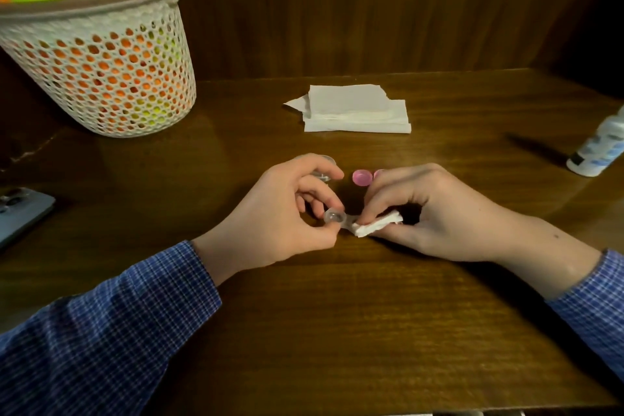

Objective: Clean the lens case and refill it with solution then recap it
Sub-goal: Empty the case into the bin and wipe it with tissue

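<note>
My left hand (287,213) pinches the left well of a clear lens case (335,217) just above the wooden table. My right hand (429,209) grips a crumpled white tissue (378,226) and presses it onto the case's right well, which it hides. Two pink caps lie on the table behind the hands: one cap (362,177) in full view, the other cap (378,173) half behind my right fingers. The solution bottle (599,145), white with a pale blue label, stands tilted in view at the right edge.
A stack of white tissues (354,110) lies at mid-table. A white mesh basket (101,54) with orange and green contents stands back left. A phone (20,213) lies at the left edge. A small clear round object (320,165) sits behind my left hand.
</note>
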`<action>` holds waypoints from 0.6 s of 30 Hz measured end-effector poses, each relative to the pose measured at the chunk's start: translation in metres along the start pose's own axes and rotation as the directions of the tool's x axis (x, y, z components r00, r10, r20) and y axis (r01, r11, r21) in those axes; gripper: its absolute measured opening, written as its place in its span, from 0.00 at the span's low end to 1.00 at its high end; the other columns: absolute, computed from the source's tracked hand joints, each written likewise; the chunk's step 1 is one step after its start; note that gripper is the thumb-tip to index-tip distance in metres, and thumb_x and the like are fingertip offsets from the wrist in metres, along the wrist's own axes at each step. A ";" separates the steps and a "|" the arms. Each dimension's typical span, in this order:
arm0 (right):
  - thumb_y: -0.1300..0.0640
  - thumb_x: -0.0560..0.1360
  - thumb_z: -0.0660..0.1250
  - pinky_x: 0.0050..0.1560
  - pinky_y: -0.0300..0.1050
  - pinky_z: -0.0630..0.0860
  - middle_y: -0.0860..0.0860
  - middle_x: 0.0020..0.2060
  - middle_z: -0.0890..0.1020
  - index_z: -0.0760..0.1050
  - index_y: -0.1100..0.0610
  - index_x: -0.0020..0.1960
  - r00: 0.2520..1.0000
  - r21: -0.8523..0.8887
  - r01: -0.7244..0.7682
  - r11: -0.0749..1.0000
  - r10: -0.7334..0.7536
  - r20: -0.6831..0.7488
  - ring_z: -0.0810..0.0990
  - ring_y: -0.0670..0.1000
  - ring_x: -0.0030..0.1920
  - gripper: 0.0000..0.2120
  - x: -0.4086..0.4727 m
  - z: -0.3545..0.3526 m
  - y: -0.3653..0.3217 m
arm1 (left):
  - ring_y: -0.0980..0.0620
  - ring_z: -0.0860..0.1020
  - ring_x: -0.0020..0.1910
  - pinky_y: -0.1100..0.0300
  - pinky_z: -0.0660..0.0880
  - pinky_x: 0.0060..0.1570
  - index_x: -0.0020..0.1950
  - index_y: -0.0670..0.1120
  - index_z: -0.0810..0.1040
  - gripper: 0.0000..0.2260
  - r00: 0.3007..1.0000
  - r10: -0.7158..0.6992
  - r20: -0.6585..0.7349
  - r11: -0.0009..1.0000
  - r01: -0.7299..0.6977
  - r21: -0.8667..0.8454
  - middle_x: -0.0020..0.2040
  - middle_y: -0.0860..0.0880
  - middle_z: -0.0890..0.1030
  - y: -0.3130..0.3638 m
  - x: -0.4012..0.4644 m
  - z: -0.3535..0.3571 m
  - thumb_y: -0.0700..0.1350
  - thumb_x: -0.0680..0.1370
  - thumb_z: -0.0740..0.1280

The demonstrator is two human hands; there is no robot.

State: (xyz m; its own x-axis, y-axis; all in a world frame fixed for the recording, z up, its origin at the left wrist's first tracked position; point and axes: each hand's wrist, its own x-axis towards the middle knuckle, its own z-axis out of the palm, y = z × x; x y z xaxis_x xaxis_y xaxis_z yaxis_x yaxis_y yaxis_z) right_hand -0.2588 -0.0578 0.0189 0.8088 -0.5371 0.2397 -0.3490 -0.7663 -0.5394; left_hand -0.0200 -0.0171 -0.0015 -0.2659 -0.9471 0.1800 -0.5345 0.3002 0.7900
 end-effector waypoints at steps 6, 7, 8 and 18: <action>0.59 0.73 0.78 0.59 0.22 0.64 0.40 0.50 0.81 0.87 0.49 0.55 0.997 -0.062 -0.062 0.996 0.065 0.048 0.76 0.30 0.56 0.12 -0.002 -0.001 0.001 | 0.48 0.86 0.43 0.60 0.83 0.44 0.66 0.49 0.76 0.26 1.000 0.021 -0.001 0.998 -0.021 -0.065 0.48 0.54 0.86 0.000 -0.001 -0.001 0.35 0.71 0.79; 0.59 0.74 0.78 0.59 0.22 0.64 0.38 0.50 0.80 0.87 0.48 0.55 0.996 -0.070 -0.070 0.995 0.074 0.048 0.74 0.27 0.56 0.12 -0.002 -0.001 0.001 | 0.48 0.86 0.43 0.59 0.84 0.44 0.66 0.49 0.76 0.26 1.000 0.021 0.005 0.997 -0.021 -0.075 0.49 0.54 0.86 0.000 -0.001 -0.001 0.35 0.71 0.79; 0.58 0.74 0.77 0.58 0.22 0.64 0.37 0.50 0.79 0.87 0.47 0.55 0.995 -0.075 -0.080 0.994 0.083 0.047 0.72 0.26 0.56 0.12 -0.002 0.000 0.001 | 0.48 0.86 0.43 0.59 0.84 0.44 0.65 0.49 0.76 0.26 1.000 0.023 0.010 0.997 -0.022 -0.080 0.49 0.54 0.86 0.000 -0.001 -0.001 0.35 0.71 0.79; 0.52 0.78 0.72 0.63 0.40 0.70 0.41 0.50 0.78 0.85 0.46 0.55 0.988 -0.164 -0.146 0.976 0.153 0.029 0.76 0.39 0.56 0.07 0.000 0.012 -0.009 | 0.48 0.86 0.42 0.54 0.85 0.43 0.61 0.48 0.78 0.23 0.999 0.027 -0.025 0.998 -0.028 -0.057 0.49 0.53 0.86 0.002 -0.002 -0.001 0.35 0.70 0.80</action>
State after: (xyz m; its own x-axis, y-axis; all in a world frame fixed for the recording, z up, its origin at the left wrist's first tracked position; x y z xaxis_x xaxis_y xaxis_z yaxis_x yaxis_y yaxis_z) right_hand -0.2495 -0.0466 0.0141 0.7594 -0.6372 0.1311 -0.5360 -0.7270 -0.4291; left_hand -0.0200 -0.0152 -0.0001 -0.2601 -0.9412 0.2155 -0.4803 0.3197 0.8168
